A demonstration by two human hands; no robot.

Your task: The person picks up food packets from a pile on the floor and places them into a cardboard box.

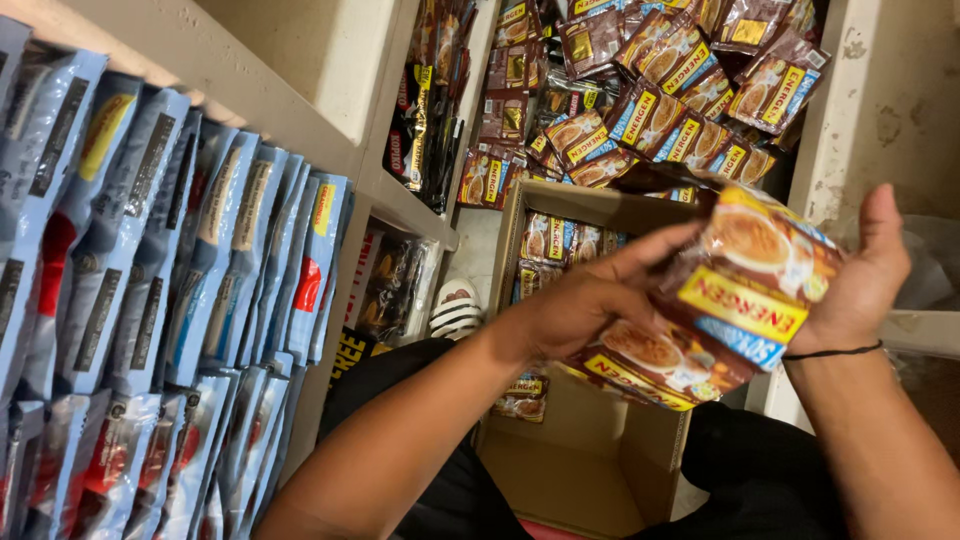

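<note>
My left hand and my right hand together hold a stack of brown and yellow drink sachets. The left hand's fingers lie across the near face of the stack, and the right hand cups its far end. The stack hangs over an open cardboard box that has more of the same sachets at its upper end. A black band circles my right wrist.
A pile of the same brown sachets fills the shelf bay above. Rows of blue and white sachets hang at the left. Dark packets stand in a narrow middle bay. A striped white sandal shows by the box.
</note>
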